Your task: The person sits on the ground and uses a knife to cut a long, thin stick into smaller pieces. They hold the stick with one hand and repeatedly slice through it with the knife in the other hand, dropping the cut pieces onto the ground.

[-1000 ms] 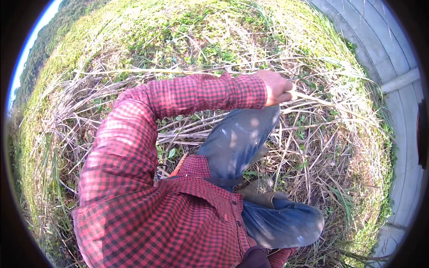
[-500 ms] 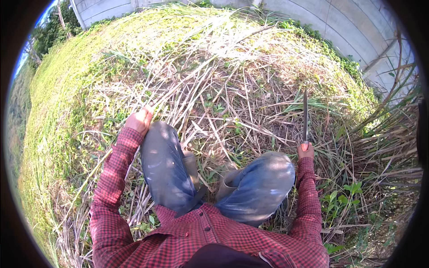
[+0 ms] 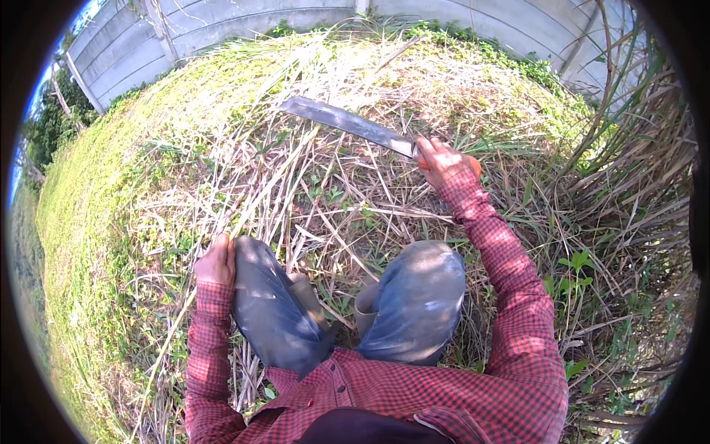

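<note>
My right hand (image 3: 444, 161), fist closed on the orange handle, has swung the machete (image 3: 347, 123) from upright at my right side to slant left over the far dry grass (image 3: 310, 192), ready to cut, while my left hand (image 3: 217, 260) rests curled against my thigh.

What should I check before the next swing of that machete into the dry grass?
1. Grip: right hand closed around the orange handle: ok.
2. Blade: machete blade raised over the dry grass, pointing left, clear of the body: ok.
3. Left hand: resting at the left knee, away from the blade: ok.
4. Legs: both knees below the blade line: ok.
5. Footing under the cut stalks: cannot tell.
6. Concrete wall beyond the grass, apart: ok.
</note>
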`<state>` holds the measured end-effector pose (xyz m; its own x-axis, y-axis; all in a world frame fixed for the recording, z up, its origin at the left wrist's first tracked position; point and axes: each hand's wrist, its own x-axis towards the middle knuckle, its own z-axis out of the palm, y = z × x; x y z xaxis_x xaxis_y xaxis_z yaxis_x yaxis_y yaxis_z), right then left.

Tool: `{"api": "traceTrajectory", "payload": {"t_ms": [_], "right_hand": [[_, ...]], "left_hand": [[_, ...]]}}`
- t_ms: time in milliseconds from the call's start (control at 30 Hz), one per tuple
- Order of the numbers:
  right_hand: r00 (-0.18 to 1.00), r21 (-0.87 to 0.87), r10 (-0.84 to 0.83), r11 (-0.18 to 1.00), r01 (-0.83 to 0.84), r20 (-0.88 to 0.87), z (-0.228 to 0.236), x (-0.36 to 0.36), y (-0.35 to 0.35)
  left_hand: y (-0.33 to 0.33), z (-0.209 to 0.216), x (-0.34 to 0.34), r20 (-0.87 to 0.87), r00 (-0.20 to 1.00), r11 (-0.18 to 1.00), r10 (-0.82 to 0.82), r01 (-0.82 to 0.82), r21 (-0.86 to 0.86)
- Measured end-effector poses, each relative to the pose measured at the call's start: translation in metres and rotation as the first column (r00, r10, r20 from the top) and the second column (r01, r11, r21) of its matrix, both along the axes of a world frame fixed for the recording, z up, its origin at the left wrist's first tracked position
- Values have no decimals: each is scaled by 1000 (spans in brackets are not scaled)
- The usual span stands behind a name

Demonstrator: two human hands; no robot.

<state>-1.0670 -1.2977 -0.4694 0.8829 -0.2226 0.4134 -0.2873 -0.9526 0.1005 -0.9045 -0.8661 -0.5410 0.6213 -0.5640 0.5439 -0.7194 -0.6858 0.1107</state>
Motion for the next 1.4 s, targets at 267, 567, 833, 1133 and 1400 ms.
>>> {"api": "traceTrajectory", "payload": {"t_ms": [267, 567, 833, 1133, 1400], "right_hand": [[856, 269, -476, 813, 516, -202, 33, 19, -72], [989, 641, -142, 763, 83, 41, 14, -1, -63], [932, 955, -310, 279, -97, 186, 41, 40, -134], [989, 960, 132, 280, 22, -61, 5, 19, -53], [926, 976, -333, 178, -126, 181, 15, 26, -94]], "left_hand": [[3, 14, -21, -13, 1000, 998, -16, 15, -66], [9, 14, -28, -135, 991, 999, 8, -13, -34], [4, 17, -46, -96, 995, 999, -13, 10, -36], [5, 17, -45, -122, 993, 999, 0, -5, -42], [3, 16, -44, -140, 990, 998, -4, -6, -68]]}}
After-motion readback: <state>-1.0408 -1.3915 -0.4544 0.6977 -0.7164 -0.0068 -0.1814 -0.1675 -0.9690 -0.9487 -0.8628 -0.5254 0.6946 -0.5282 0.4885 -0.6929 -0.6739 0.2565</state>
